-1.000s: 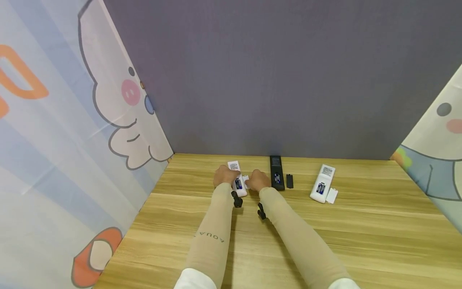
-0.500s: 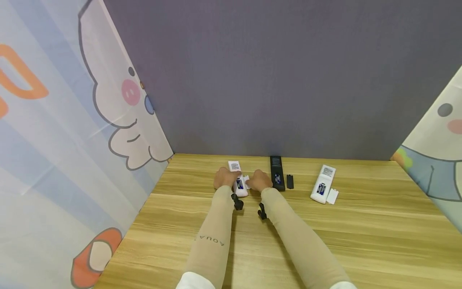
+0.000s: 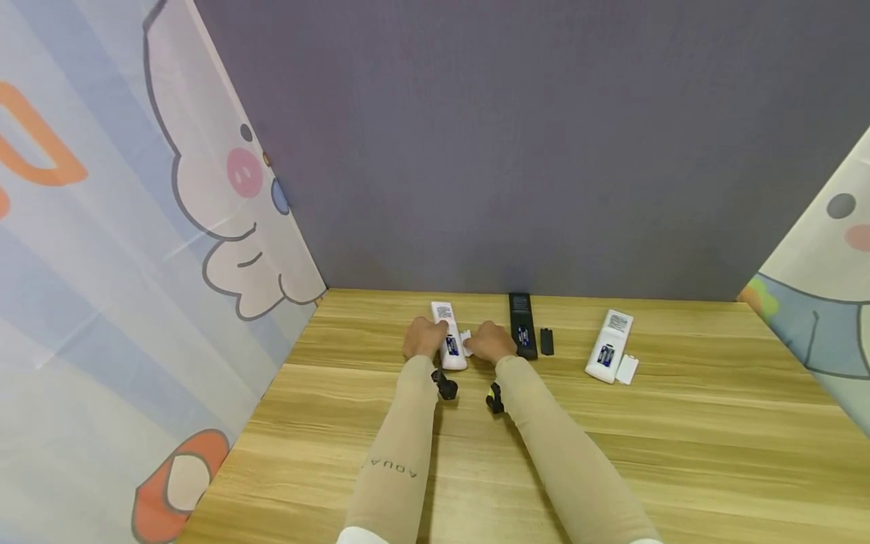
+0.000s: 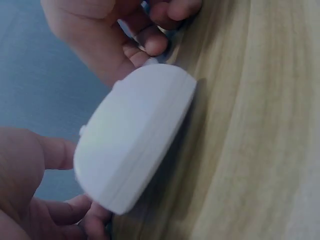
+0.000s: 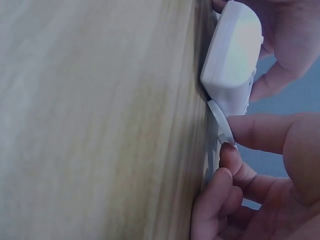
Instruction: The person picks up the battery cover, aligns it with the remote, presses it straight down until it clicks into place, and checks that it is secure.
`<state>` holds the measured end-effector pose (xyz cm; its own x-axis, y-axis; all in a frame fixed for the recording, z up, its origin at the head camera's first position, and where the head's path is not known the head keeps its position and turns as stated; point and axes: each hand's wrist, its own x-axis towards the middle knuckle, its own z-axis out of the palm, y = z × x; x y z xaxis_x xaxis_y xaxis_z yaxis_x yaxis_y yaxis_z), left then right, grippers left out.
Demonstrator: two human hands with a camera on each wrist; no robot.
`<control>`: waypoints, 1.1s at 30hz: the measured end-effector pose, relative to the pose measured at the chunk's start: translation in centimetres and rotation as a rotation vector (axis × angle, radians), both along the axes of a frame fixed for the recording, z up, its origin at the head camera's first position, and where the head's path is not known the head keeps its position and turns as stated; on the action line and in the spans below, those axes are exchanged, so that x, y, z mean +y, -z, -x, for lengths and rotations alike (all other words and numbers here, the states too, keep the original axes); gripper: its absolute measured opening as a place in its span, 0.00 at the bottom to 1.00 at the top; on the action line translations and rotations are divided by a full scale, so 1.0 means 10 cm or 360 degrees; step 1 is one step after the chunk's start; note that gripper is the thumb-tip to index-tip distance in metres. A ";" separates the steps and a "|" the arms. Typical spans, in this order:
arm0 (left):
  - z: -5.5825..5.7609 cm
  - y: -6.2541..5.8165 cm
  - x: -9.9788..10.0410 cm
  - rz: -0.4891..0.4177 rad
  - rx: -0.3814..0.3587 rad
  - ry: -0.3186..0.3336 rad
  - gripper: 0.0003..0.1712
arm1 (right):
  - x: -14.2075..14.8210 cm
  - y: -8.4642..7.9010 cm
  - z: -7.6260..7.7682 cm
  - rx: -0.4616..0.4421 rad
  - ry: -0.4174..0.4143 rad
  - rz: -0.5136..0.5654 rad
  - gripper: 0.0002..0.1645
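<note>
A white remote control (image 3: 454,361) lies back side up near the rear of the table, its battery bay uncovered with blue batteries inside. My left hand (image 3: 423,337) grips its left side, thumb on top and fingers lower down. The remote's rounded end (image 4: 135,130) fills the middle of the left wrist view. Close against its right side is a small white battery cover (image 5: 223,122), which my right hand (image 3: 492,341) pinches between thumb and fingertips. In the right wrist view the cover stands tilted, one end at the remote's lower edge.
Right of my hands lies a black remote (image 3: 519,310), bay uncovered, with its black cover (image 3: 547,341) alongside. Farther right is another white remote (image 3: 615,325) with batteries showing and a white cover (image 3: 627,369) beside it. A grey panel (image 3: 516,151) rises behind the wooden table (image 3: 714,438).
My right hand has drifted very slightly to the right. The left hand stays on the white remote, and the other remotes and covers lie as before.
</note>
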<state>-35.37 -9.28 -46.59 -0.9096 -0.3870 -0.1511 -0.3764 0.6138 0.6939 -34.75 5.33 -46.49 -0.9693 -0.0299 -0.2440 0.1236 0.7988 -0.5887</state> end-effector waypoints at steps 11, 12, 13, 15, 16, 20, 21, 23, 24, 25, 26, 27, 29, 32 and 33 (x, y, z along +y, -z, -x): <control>-0.11 0.01 -0.11 -0.0104 0.0143 0.0075 0.21 | 0.03 0.03 -0.04 0.0082 0.0011 0.0019 0.18; -0.10 0.02 -0.12 -0.0104 0.0141 0.0081 0.22 | 0.04 0.03 -0.04 0.0083 0.0015 0.0033 0.16; -0.09 0.03 -0.12 -0.0104 0.0142 0.0085 0.22 | 0.05 0.04 -0.04 0.0086 0.0021 0.0047 0.15; -0.08 0.04 -0.12 -0.0119 0.0142 0.0092 0.22 | 0.06 0.04 -0.04 0.0093 0.0032 0.0077 0.17; -0.07 0.04 -0.12 -0.0124 0.0146 0.0096 0.22 | 0.07 0.05 -0.03 0.0104 0.0037 0.0090 0.17; -0.10 0.03 -0.10 -0.0139 0.0166 0.0103 0.21 | 0.10 0.05 -0.05 0.0135 0.0054 0.0141 0.15; -0.10 0.03 -0.11 -0.0141 0.0169 0.0105 0.21 | 0.10 0.06 -0.05 0.0144 0.0059 0.0157 0.15; -0.10 0.03 -0.10 -0.0137 0.0169 0.0108 0.21 | 0.11 0.06 -0.05 0.0155 0.0071 0.0199 0.15; -0.10 0.03 -0.10 -0.0134 0.0170 0.0111 0.21 | 0.11 0.06 -0.05 0.0159 0.0074 0.0220 0.16; -0.10 0.03 -0.10 -0.0129 0.0171 0.0112 0.21 | 0.12 0.07 -0.06 0.0162 0.0071 0.0242 0.19; -0.09 0.03 -0.10 -0.0128 0.0172 0.0112 0.21 | 0.12 0.07 -0.06 0.0168 0.0073 0.0269 0.21; -0.09 0.03 -0.10 -0.0126 0.0173 0.0111 0.21 | 0.12 0.07 -0.07 0.0165 0.0077 0.0292 0.24; -0.09 0.04 -0.09 -0.0125 0.0176 0.0107 0.21 | 0.12 0.07 -0.08 0.0160 0.0080 0.0329 0.27; -0.09 0.04 -0.09 -0.0119 0.0183 0.0097 0.20 | 0.12 0.06 -0.11 0.0186 0.0116 0.0329 0.21; -0.09 0.04 -0.09 -0.0115 0.0184 0.0096 0.19 | 0.12 0.06 -0.12 0.0196 0.0130 0.0321 0.17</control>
